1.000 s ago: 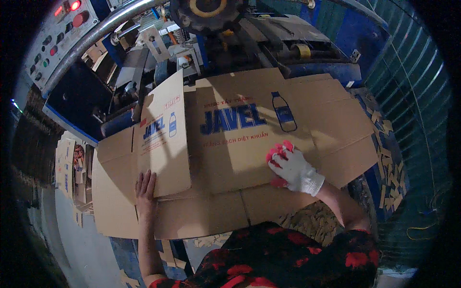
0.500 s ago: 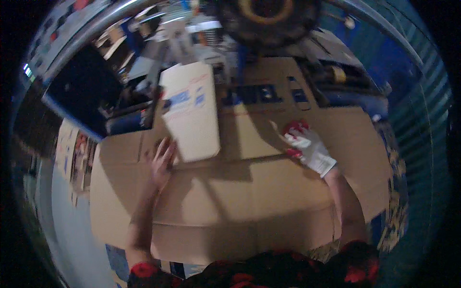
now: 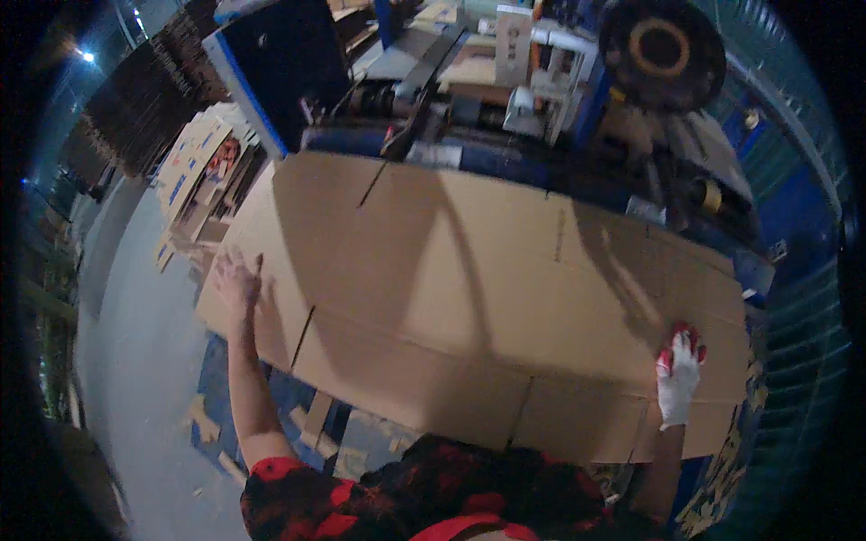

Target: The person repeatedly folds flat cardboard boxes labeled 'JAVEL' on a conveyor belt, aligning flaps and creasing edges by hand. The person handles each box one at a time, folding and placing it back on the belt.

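Observation:
A wide brown cardboard sheet (image 3: 397,279) lies in front of me, crossed by crease lines and cut by several dark slots. My left hand (image 3: 238,281), bare, rests near its left edge with the fingers spread. Over at the right end, my right hand (image 3: 681,374) wears a white glove with red fingertips. Its fingers lie on the cardboard and grip nothing I can see. Both palms face down, slightly blurred.
Behind the sheet runs a dark machine with a blue side panel (image 3: 293,77) and a round black wheel (image 3: 661,50). Stacked cardboard pieces (image 3: 203,167) stand at the left. Cardboard scraps (image 3: 316,419) litter the area below the near edge.
The printed cardboard pieces are out of sight, and a plain sheet lies across the front. My hands are farther apart, each near one end. The view has shifted.

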`<action>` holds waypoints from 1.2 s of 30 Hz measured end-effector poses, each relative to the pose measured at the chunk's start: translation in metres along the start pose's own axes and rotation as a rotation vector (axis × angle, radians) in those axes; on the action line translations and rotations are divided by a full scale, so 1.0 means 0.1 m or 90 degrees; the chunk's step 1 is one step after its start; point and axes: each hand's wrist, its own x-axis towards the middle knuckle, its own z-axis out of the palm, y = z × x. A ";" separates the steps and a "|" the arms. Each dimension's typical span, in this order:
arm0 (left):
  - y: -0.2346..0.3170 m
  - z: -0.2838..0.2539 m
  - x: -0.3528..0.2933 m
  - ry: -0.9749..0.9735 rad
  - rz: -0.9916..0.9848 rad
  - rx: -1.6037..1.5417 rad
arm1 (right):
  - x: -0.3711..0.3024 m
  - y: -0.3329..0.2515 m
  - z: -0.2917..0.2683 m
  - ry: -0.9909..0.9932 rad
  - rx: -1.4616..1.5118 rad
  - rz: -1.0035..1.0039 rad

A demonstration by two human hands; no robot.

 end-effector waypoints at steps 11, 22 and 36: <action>-0.79 -0.15 -0.15 -0.339 0.125 -0.172 | -2.05 0.75 -0.16 0.133 -0.178 0.555; -1.22 -0.40 -0.02 -0.398 0.072 -0.551 | -2.18 0.44 -0.49 0.484 1.096 0.558; 0.93 -1.82 -1.95 -0.124 0.746 -0.413 | -1.42 -0.45 -0.16 0.171 -0.013 -0.270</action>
